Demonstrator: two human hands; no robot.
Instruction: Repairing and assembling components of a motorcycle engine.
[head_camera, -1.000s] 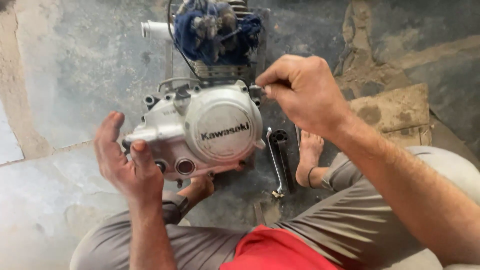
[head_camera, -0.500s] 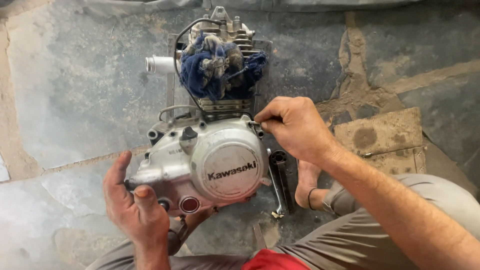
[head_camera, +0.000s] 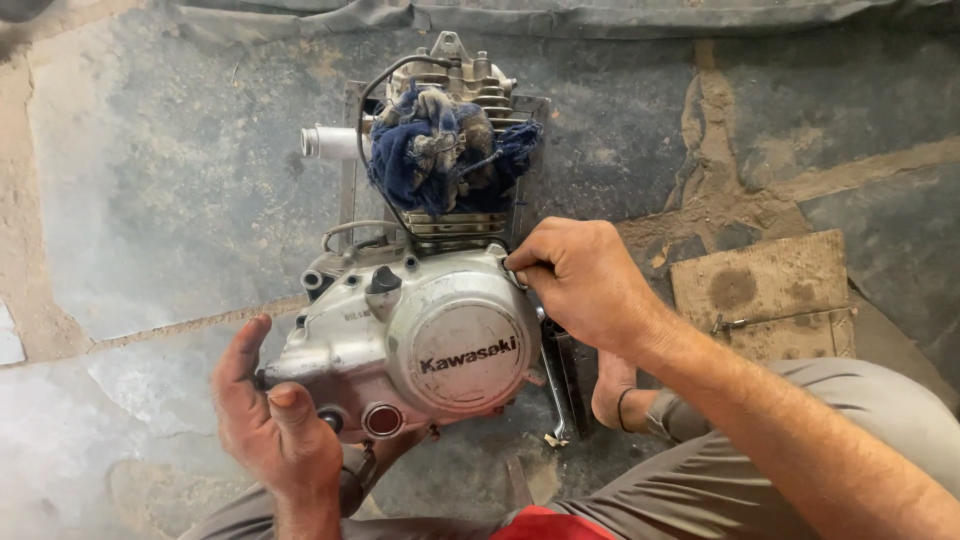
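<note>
Both hands on the engine (head_camera: 420, 340) on the floor, as a second ago: left hand (head_camera: 275, 420) cups the cover's lower-left edge, spread; right hand (head_camera: 585, 280) keeps pinching something small at upper-right rim; I can't identify it.

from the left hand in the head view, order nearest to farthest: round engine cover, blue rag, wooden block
1. round engine cover, just right of the left hand
2. blue rag, up on the cylinder
3. wooden block, far right on the floor

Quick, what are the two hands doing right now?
Left hand: open, pressed against the engine cover.
Right hand: closed at the cover's upper edge; what it pinches cannot be told.
</note>
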